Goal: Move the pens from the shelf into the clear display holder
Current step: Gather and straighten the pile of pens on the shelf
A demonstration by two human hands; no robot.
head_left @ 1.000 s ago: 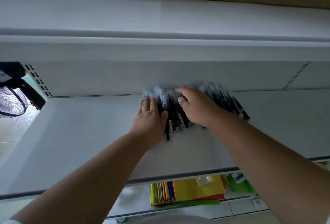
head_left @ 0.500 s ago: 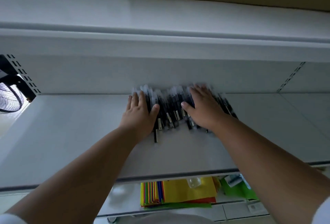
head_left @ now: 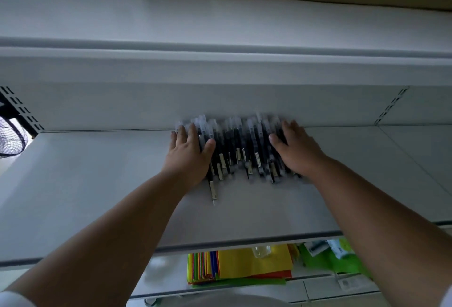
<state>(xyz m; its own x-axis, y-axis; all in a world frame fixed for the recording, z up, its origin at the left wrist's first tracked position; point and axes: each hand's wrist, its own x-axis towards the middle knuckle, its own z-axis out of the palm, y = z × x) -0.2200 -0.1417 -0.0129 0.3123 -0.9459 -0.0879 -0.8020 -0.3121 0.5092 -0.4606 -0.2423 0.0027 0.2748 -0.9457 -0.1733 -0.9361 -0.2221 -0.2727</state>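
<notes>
Black pens [head_left: 241,150] in row at back of white shelf [head_left: 97,184], vs rear panel. L hand [head_left: 189,157] flat on row's left end, R hand [head_left: 297,150] flat on right end; fingers straight, gripping nothing.

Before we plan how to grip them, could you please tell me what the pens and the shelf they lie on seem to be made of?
The pens look like plastic: dark glossy barrels with clear, see-through caps and pale paper-like labels; blur leaves the detail open. The shelf looks like painted sheet metal, smooth and matte white, judging by its thin folded front edge and the slotted uprights behind it.
</notes>
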